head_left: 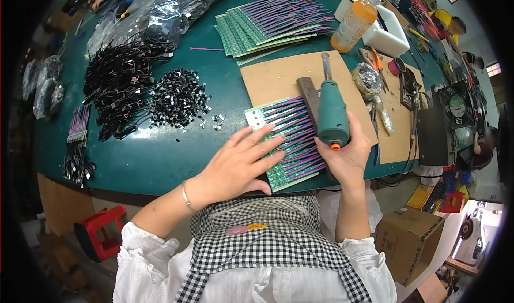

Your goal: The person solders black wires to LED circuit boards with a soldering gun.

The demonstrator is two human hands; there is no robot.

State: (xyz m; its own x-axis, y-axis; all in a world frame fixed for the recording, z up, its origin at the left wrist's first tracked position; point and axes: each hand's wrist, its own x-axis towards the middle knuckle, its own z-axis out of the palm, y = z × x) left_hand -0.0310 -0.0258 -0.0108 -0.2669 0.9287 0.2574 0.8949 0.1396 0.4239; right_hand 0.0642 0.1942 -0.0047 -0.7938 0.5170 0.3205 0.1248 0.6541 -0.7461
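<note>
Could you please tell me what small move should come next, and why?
Perhaps the right hand should turn the green tool toward the wired board: the left hand lies spread on that board, while the tool's metal tip points away, over the cardboard.

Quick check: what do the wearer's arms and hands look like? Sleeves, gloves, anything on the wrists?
Left hand and right hand are both ungloved. A thin, metallic-looking bangle circles the left wrist; none shows on the right. Loose white sleeves with gathered cuffs end around the elbows.
</note>
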